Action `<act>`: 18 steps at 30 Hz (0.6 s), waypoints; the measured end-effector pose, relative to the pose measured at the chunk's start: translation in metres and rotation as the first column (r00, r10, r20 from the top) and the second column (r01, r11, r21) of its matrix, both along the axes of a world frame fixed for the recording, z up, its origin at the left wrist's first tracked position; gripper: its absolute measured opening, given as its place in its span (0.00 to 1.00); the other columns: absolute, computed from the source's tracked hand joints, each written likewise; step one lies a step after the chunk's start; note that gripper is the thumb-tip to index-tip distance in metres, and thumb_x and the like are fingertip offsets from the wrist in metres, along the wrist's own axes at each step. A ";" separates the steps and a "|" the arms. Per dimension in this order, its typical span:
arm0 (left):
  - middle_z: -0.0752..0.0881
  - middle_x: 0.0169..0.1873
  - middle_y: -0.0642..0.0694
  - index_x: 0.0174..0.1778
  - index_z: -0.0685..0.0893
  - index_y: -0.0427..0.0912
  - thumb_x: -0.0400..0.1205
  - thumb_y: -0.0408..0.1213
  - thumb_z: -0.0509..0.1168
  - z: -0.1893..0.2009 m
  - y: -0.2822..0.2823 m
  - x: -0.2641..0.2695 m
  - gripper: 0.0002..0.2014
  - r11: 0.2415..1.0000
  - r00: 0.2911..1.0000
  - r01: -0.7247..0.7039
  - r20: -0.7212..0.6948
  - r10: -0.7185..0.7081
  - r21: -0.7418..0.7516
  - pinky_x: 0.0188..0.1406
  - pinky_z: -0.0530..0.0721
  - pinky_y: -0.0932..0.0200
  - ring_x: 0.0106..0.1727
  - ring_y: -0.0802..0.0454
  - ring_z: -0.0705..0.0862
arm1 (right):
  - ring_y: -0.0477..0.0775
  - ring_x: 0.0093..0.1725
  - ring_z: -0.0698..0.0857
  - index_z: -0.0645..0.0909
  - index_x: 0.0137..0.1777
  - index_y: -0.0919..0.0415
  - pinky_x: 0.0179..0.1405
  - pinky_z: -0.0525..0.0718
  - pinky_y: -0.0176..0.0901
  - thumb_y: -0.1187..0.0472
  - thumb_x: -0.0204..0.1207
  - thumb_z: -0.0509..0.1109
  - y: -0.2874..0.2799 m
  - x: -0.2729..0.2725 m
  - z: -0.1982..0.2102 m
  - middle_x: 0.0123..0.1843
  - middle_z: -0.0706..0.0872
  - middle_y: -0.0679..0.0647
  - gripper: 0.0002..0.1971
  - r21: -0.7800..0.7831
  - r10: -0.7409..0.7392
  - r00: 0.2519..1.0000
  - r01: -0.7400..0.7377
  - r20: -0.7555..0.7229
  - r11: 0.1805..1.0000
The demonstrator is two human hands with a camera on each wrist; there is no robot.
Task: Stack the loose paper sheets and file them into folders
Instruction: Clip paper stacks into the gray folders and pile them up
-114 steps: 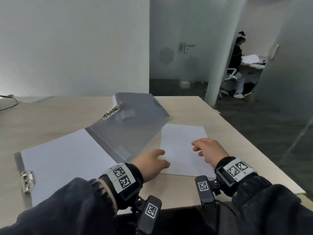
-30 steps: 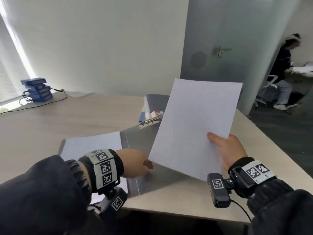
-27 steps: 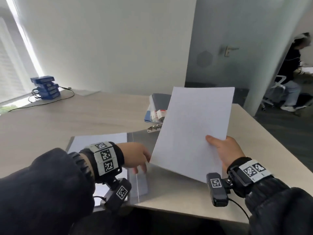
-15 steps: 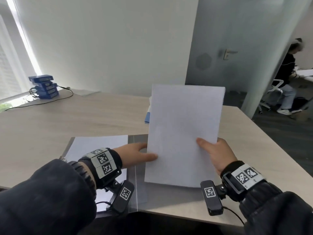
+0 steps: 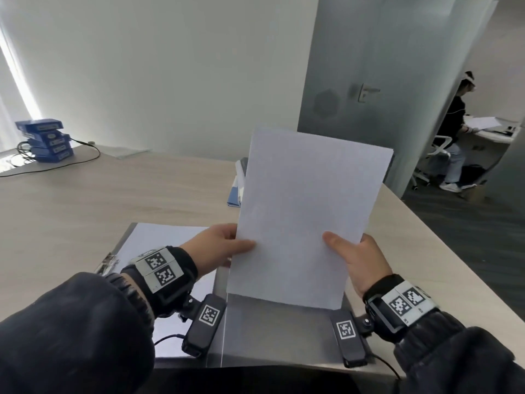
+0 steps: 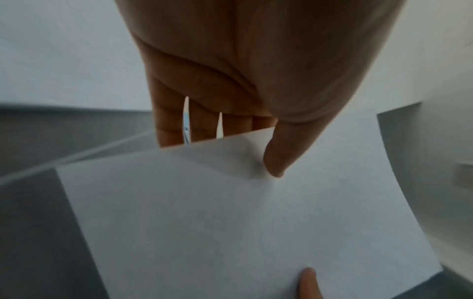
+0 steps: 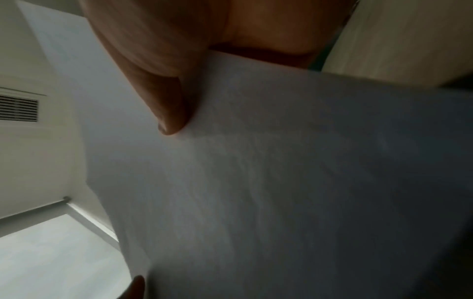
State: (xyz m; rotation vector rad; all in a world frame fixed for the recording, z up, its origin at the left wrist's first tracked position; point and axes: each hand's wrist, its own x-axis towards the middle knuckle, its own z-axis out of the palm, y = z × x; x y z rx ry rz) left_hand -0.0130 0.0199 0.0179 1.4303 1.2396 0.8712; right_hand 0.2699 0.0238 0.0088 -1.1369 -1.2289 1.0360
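A white paper sheet (image 5: 306, 211) stands upright on its lower edge, touching the grey open folder (image 5: 278, 334) that lies flat at the table's near edge. My left hand (image 5: 227, 248) pinches the sheet's left edge, thumb in front and fingers behind, as the left wrist view shows on the sheet (image 6: 230, 222). My right hand (image 5: 355, 257) pinches the right edge the same way, its thumb pressed on the sheet (image 7: 281, 182). Another white sheet (image 5: 159, 243) lies clipped on the folder's left half, under a metal clip (image 5: 109, 260).
A pile of folders (image 5: 237, 183) lies behind the held sheet, mostly hidden. Blue boxes (image 5: 45, 139) and a black cable (image 5: 56, 166) sit at the table's far left. A seated person (image 5: 454, 132) is in the room beyond the table's right edge.
The sheet swung from a tilt in my right hand alone to upright. My left hand left the folder and took the sheet's left edge, and the lower edge dropped onto the folder.
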 end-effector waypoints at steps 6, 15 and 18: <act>0.93 0.53 0.41 0.57 0.89 0.39 0.78 0.27 0.74 0.021 -0.002 0.015 0.12 0.999 0.918 -0.012 0.396 -0.007 0.045 0.51 0.92 0.54 0.51 0.47 0.93 | 0.56 0.52 0.93 0.91 0.48 0.58 0.55 0.88 0.50 0.64 0.78 0.76 -0.002 0.000 0.020 0.50 0.94 0.54 0.03 0.089 0.019 1.000 -0.017 -0.013 0.996; 0.94 0.54 0.46 0.60 0.91 0.45 0.82 0.44 0.73 0.009 -0.012 0.027 0.13 0.995 0.979 -0.049 0.201 0.031 0.085 0.65 0.86 0.42 0.57 0.45 0.93 | 0.58 0.57 0.91 0.92 0.52 0.56 0.62 0.86 0.55 0.56 0.75 0.76 -0.014 0.003 -0.003 0.54 0.94 0.56 0.09 0.001 0.097 0.995 -0.097 0.026 0.995; 0.94 0.53 0.44 0.58 0.91 0.41 0.78 0.46 0.74 0.018 -0.009 0.027 0.17 0.996 0.983 -0.066 0.177 0.056 0.052 0.65 0.87 0.40 0.55 0.42 0.93 | 0.59 0.54 0.92 0.88 0.58 0.59 0.55 0.88 0.52 0.55 0.76 0.73 -0.007 0.009 0.016 0.54 0.93 0.57 0.14 -0.014 0.079 0.991 -0.081 -0.108 0.997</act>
